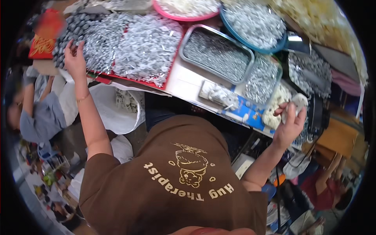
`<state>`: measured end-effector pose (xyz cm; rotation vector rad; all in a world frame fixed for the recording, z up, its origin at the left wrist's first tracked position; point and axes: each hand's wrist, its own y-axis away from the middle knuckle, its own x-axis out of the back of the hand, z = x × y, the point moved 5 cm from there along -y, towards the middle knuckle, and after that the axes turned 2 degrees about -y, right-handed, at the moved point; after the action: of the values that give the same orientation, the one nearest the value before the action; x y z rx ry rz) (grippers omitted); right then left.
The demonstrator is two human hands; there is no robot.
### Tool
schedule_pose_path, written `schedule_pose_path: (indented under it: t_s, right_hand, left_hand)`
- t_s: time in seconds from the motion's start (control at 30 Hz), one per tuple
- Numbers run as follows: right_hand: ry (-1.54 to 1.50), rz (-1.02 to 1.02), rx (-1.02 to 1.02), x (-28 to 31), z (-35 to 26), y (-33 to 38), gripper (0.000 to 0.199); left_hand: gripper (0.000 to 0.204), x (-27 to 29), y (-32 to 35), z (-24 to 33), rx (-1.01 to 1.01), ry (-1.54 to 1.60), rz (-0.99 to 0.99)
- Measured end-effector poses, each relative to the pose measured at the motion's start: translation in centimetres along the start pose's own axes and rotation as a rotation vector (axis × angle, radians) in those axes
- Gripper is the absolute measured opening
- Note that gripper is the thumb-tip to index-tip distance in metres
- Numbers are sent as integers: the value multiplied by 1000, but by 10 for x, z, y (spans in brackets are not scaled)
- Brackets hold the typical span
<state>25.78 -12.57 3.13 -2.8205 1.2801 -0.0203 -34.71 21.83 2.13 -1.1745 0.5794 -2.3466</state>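
While the left hand (74,58) rests open on the grey parts (74,29), the right hand (290,123) clamps a white piece (299,101) — sorting looks mid-way, trays (184,37) full.

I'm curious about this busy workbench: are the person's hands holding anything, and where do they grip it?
The right hand grips a small white piece by its lower end, between its fingertips. The left hand holds nothing; it rests flat on grey parts.
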Motion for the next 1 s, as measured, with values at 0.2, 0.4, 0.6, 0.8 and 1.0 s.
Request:
schedule_pose_path:
  t_s: [0.2,0.4,0.6,0.8,1.0]
  right_hand:
    - [48,-94,-28,-44,20,-1,19]
    - [79,-166,-105,-64,25,8,17]
    - [78,-183,-102,-46,34,27,17]
    - [94,-242,34,-49,24,35,17]
    - [68,-204,5,-43,18,38,18]
  left_hand:
    - [32,-47,147,270,-350,692,-740]
    - [32,-83,257,346,-583,713,-878]
    - [33,-99,269,337,-583,608,-825]
    - [32,-92,267,342,-799,524,-786]
    - [32,-88,265,345,-826,579,-829]
